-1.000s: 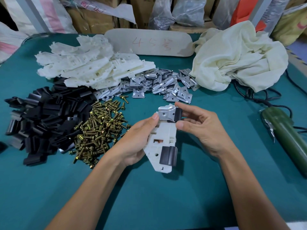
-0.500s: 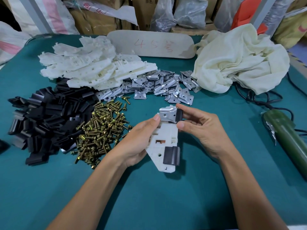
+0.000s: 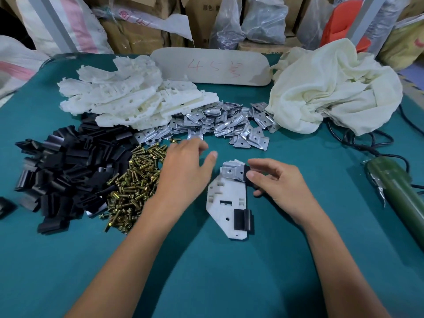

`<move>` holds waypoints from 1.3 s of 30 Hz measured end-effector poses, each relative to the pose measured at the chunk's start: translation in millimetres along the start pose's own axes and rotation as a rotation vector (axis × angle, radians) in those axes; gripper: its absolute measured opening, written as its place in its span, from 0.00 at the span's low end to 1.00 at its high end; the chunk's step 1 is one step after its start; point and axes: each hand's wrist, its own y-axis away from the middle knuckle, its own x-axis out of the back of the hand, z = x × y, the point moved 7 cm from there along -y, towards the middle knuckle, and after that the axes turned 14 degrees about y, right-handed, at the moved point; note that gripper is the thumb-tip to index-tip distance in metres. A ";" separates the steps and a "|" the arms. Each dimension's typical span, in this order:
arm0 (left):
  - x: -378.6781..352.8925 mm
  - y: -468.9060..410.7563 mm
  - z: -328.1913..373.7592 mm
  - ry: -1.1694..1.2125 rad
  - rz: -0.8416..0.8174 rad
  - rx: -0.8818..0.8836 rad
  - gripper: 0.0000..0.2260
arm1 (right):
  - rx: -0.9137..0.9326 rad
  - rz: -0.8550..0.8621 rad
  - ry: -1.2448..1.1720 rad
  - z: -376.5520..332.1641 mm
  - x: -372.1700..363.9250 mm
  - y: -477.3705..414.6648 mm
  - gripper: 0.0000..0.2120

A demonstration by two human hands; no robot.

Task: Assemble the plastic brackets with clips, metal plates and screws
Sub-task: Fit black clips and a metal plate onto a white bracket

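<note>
White plastic bracket (image 3: 226,203) lies flat on the green tabletop (image 3: 229,271), centre, between the two hands. A metal plate (image 3: 231,172) sits on its far end. An upper clip (image 3: 247,169), black, sits at the far right corner, and a lower clip (image 3: 243,219), also black, is on the near right edge.

Right hand (image 3: 277,187): thumb and index finger pinch the upper clip at the bracket's far right corner. The other fingers are curled loosely behind, beside the bracket's right edge.

Left hand (image 3: 185,171): palm down, apart from the bracket. Fingers are loosely spread and the thumb sticks out toward the plate. It holds nothing that I can see. It is motion-blurred, over the right edge of the screw pile (image 3: 130,189), with the fingertips near the closest metal plates.

Stock on the tabletop:
- The brass screw pile is left of centre.
- The black clip heap (image 3: 68,175) touches it on the left.
- The white bracket heap (image 3: 133,97) is at the far left.
- The loose metal plate heap (image 3: 218,122) is just beyond the hands, running under the bracket heap's edge.

A crumpled cream cloth (image 3: 332,88) is at the far right, its edge lying over some plates. A green electric screwdriver (image 3: 399,196) lies at the right edge, with a black cable (image 3: 358,143) looping behind it. A cardboard sign (image 3: 211,65) with red writing stands at the back. Boxes and bags are stacked behind the tabletop.
</note>
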 end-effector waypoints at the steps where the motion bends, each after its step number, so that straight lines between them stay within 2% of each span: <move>1: 3.4 -11.4 -2.4 -0.059 0.034 -0.009 0.12 | 0.003 0.030 0.049 2.2 1.7 -1.1 0.09; 5: -3.9 -52.4 -23.9 -0.380 -0.006 0.087 0.24 | -0.008 0.063 0.024 5.3 2.9 -2.3 0.12; 7: -12.5 -63.2 -32.9 -0.460 -0.034 0.147 0.30 | 0.000 0.056 0.001 6.5 2.4 -3.2 0.12; 9: -17.3 -67.9 -36.8 -0.485 -0.022 0.179 0.31 | -0.001 0.050 -0.037 7.9 2.1 -3.8 0.11; 13: -14.2 -67.2 -32.5 -0.530 0.002 0.165 0.25 | 0.009 0.042 -0.104 8.1 1.8 -4.3 0.07; 15: -11.7 -58.4 -27.2 -0.560 -0.017 0.163 0.27 | 0.011 0.039 -0.115 7.7 1.3 -4.4 0.06; 17: -12.0 -44.6 -24.4 -0.519 -0.085 0.182 0.30 | 0.015 0.039 -0.118 7.2 1.0 -4.4 0.06; 18: -11.8 -38.4 -26.0 -0.411 -0.138 0.211 0.29 | 0.014 0.039 -0.119 7.0 0.9 -4.6 0.06; 20: -8.5 -30.9 -28.1 -0.147 -0.256 0.262 0.21 | 0.008 0.029 -0.112 7.2 0.6 -5.0 0.07; 22: -2.0 -33.3 -24.9 -0.117 -0.341 0.168 0.13 | 0.002 0.019 -0.101 6.8 -0.1 -4.8 0.07; 24: -4.9 -35.3 -25.3 -0.213 -0.482 0.083 0.18 | -0.005 0.021 -0.093 6.0 0.5 -4.0 0.07; 27: -16.7 -35.7 -28.5 -0.273 -0.639 0.078 0.27 | -0.014 0.037 -0.097 4.7 1.9 -2.4 0.07; 34: -1.2 -44.5 -22.4 -0.364 -0.628 -0.069 0.21 | -0.050 0.088 -0.094 7.3 3.9 26.2 0.07; 37: 17.6 -21.4 -3.4 -0.218 -0.605 -0.093 0.21 | -0.086 0.114 -0.093 14.1 5.3 53.4 0.09; 39: 20.3 2.4 19.0 -0.173 -0.633 -0.157 0.23 | -0.120 0.074 -0.108 15.7 0.7 67.7 0.10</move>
